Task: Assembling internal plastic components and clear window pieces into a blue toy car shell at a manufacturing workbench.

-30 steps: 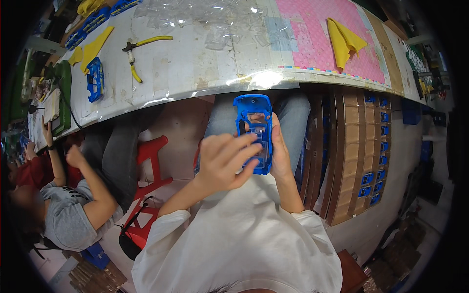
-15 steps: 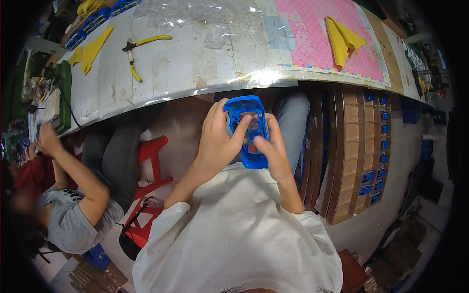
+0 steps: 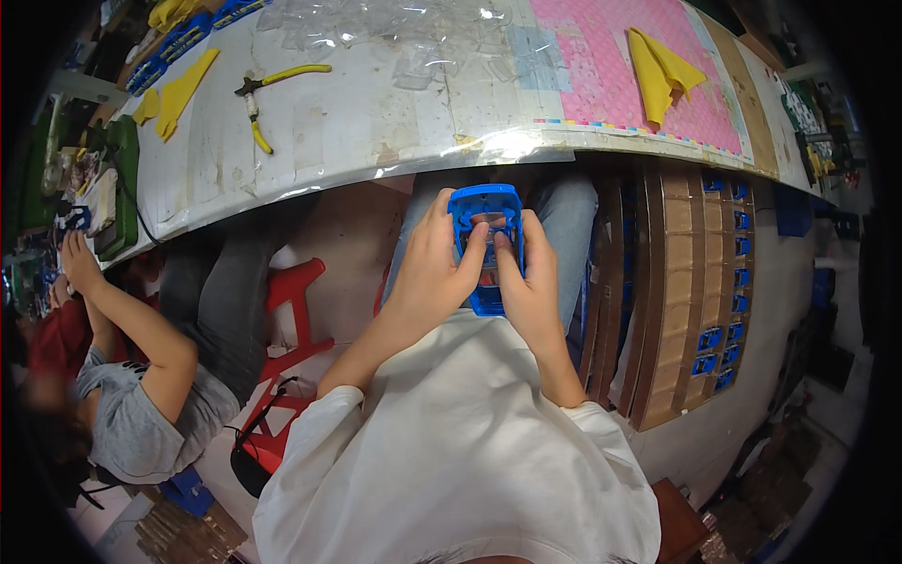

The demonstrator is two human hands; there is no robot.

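A blue plastic housing (image 3: pixel 487 201), hollow and long with rounded ends, is held upright over my lap, its open inner side facing me. My left hand (image 3: pixel 434 261) grips its left edge, the thumb reaching into the hollow. From the other side my right hand (image 3: pixel 533 287) holds the right edge, its thumb pressed inside near the middle. Both thumb tips almost meet over small clear or shiny parts within, which they partly cover. The fingers behind the housing are hidden.
Ahead, the white worktable (image 3: pixel 329 132) carries yellow-handled pliers (image 3: pixel 250 88), clear plastic pieces (image 3: pixel 404 42) and a yellow cloth (image 3: pixel 660 80) on pink sheeting. A divided carton (image 3: pixel 676 254) with blue parts stands right. Left are a red stool (image 3: pixel 299 305) and a co-worker (image 3: pixel 141 404).
The housing has shifted slightly right and stands straighter. My right thumb has moved up from its lower part to the middle, beside my left thumb. The co-worker's arm has moved slightly.
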